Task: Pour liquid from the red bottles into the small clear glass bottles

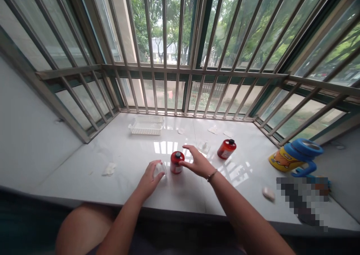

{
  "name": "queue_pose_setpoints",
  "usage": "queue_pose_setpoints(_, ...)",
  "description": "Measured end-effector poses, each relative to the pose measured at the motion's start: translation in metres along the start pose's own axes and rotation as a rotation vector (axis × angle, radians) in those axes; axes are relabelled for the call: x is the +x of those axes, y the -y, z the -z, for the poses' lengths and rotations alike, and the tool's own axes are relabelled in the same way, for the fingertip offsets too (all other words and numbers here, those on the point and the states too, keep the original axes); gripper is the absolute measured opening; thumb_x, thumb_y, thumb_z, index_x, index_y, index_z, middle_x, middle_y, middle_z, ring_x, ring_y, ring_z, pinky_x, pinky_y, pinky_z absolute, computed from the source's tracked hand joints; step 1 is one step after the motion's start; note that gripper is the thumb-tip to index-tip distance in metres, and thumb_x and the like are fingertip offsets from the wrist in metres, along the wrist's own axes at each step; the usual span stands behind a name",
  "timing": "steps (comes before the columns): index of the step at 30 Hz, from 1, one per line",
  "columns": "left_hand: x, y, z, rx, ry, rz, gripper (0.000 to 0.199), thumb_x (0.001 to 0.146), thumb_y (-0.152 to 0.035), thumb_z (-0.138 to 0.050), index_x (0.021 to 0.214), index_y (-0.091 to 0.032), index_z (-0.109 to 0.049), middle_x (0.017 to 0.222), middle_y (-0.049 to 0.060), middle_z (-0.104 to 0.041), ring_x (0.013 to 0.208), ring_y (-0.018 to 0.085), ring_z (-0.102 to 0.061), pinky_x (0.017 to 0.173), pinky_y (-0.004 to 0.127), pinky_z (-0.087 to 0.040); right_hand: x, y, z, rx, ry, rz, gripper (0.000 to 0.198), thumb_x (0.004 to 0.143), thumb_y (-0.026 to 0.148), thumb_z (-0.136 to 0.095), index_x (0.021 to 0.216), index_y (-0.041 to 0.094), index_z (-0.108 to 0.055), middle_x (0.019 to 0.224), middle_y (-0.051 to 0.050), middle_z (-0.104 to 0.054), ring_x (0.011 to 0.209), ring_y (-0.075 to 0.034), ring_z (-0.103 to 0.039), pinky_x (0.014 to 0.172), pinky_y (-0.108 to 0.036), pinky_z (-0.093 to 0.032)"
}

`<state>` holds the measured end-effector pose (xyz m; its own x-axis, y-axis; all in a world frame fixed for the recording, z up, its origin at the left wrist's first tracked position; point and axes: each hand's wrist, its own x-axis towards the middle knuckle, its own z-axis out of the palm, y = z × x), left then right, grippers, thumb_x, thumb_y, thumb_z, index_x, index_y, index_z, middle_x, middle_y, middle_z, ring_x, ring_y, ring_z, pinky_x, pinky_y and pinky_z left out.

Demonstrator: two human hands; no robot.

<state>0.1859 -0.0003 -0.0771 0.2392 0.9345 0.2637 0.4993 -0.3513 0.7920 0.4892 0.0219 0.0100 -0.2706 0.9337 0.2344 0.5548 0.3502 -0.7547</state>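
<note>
My left hand (152, 176) is curled round a small clear container (161, 168) standing on the white counter. Just right of it stands a red bottle (176, 167) with a black top, upright. My right hand (199, 162) is beside that bottle, fingers spread and thumb at its right side; whether the thumb touches it I cannot tell. Partly behind the right hand sits another clear container (204, 147). Further right, a second red bottle (226, 149) with a black cap and a pale label stands apart from both hands.
A white perforated basket (146, 130) sits by the barred window. Crumpled white tissue (109, 169) lies at left, with more scraps (214, 129) at the back. At right are a yellow and blue cup (294, 155), a small pale object (268, 194) and a blurred-out area.
</note>
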Motion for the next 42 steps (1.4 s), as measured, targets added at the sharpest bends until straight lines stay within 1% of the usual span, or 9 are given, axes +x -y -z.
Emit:
queue_pose_setpoints(3, 0.001, -0.005, -0.01, -0.014, 0.013, -0.013, 0.045, 0.103, -0.053, -0.061, 0.14, -0.027, -0.06, 0.148, 0.013, -0.06, 0.144, 0.032, -0.057, 0.125, 0.053, -0.045, 0.011, 0.006, -0.043, 0.161, -0.054, -0.008, 0.049, 0.095, 0.05, -0.074, 0.136, 0.027, -0.063, 0.138, -0.008, -0.069, 0.129, -0.028, -0.066, 0.112, -0.047, -0.051)
queue_pose_setpoints(7, 0.0, -0.005, -0.013, -0.015, 0.007, -0.013, 0.044, 0.103, -0.052, -0.06, 0.14, -0.028, -0.06, 0.15, 0.013, -0.06, 0.144, 0.032, -0.057, 0.125, 0.053, -0.045, -0.001, 0.012, -0.063, 0.237, -0.131, 0.019, 0.026, 0.101, 0.043, -0.063, 0.12, 0.027, -0.068, 0.122, -0.006, -0.073, 0.115, -0.025, -0.07, 0.105, -0.042, -0.055)
queue_pose_setpoints(12, -0.001, -0.007, -0.011, -0.017, 0.012, -0.005, 0.042, 0.102, -0.049, -0.061, 0.139, -0.029, -0.06, 0.148, 0.013, -0.061, 0.144, 0.033, -0.058, 0.125, 0.055, -0.045, -0.067, -0.003, -0.045, 0.362, -0.248, -0.083, 0.032, 0.098, 0.051, -0.069, 0.12, 0.028, -0.062, 0.125, -0.009, -0.074, 0.116, -0.028, -0.072, 0.105, -0.045, -0.057)
queue_pose_setpoints(16, -0.002, -0.006, -0.013, -0.032, 0.009, 0.007, 0.041, 0.104, -0.049, -0.059, 0.139, -0.03, -0.058, 0.149, 0.012, -0.06, 0.145, 0.032, -0.056, 0.126, 0.055, -0.044, -0.12, -0.031, -0.015, 0.366, -0.467, -0.228, 0.033, 0.095, 0.057, -0.073, 0.106, 0.028, -0.062, 0.133, -0.012, -0.072, 0.124, -0.032, -0.069, 0.108, -0.052, -0.056)
queue_pose_setpoints(19, -0.002, -0.004, -0.014, -0.034, -0.004, -0.005, 0.041, 0.104, -0.052, -0.058, 0.139, -0.03, -0.059, 0.15, 0.012, -0.059, 0.145, 0.032, -0.056, 0.126, 0.054, -0.044, -0.142, -0.047, 0.001, 0.349, -0.602, -0.288, 0.034, 0.093, 0.058, -0.074, 0.105, 0.028, -0.064, 0.137, -0.013, -0.071, 0.127, -0.034, -0.068, 0.107, -0.056, -0.056)
queue_pose_setpoints(28, -0.003, -0.001, -0.015, 0.06, 0.018, -0.013, 0.044, 0.106, -0.049, -0.057, 0.144, -0.028, -0.055, 0.152, 0.014, -0.06, 0.151, 0.034, -0.051, 0.129, 0.06, -0.037, -0.131, -0.049, -0.009, 0.232, -0.627, -0.156, 0.033, 0.106, 0.057, -0.052, 0.114, 0.031, -0.071, 0.134, -0.011, -0.069, 0.132, -0.033, -0.062, 0.117, -0.06, -0.045)
queue_pose_setpoints(34, -0.004, -0.001, -0.014, 0.046, 0.018, -0.02, 0.043, 0.106, -0.047, -0.057, 0.143, -0.027, -0.056, 0.153, 0.015, -0.058, 0.15, 0.034, -0.052, 0.128, 0.059, -0.038, -0.125, -0.057, -0.022, 0.393, -0.726, -0.135, 0.045, 0.089, 0.056, -0.08, 0.119, 0.031, -0.057, 0.133, -0.013, -0.07, 0.128, -0.035, -0.066, 0.112, -0.062, -0.052)
queue_pose_setpoints(39, -0.003, 0.001, -0.016, 0.041, 0.004, -0.03, 0.044, 0.105, -0.048, -0.057, 0.144, -0.028, -0.055, 0.15, 0.014, -0.06, 0.146, 0.033, -0.056, 0.126, 0.057, -0.043, -0.126, -0.057, -0.019, 0.307, -0.642, -0.162, 0.041, 0.091, 0.056, -0.078, 0.12, 0.029, -0.066, 0.133, -0.011, -0.07, 0.129, -0.034, -0.065, 0.117, -0.061, -0.047)
queue_pose_setpoints(42, -0.003, 0.002, -0.017, 0.034, -0.002, -0.04, 0.044, 0.106, -0.047, -0.056, 0.145, -0.026, -0.054, 0.15, 0.014, -0.06, 0.145, 0.032, -0.056, 0.126, 0.056, -0.043, -0.125, -0.058, -0.018, 0.389, -0.702, -0.173, 0.049, 0.087, 0.054, -0.083, 0.125, 0.03, -0.063, 0.13, -0.011, -0.071, 0.122, -0.033, -0.069, 0.11, -0.059, -0.053)
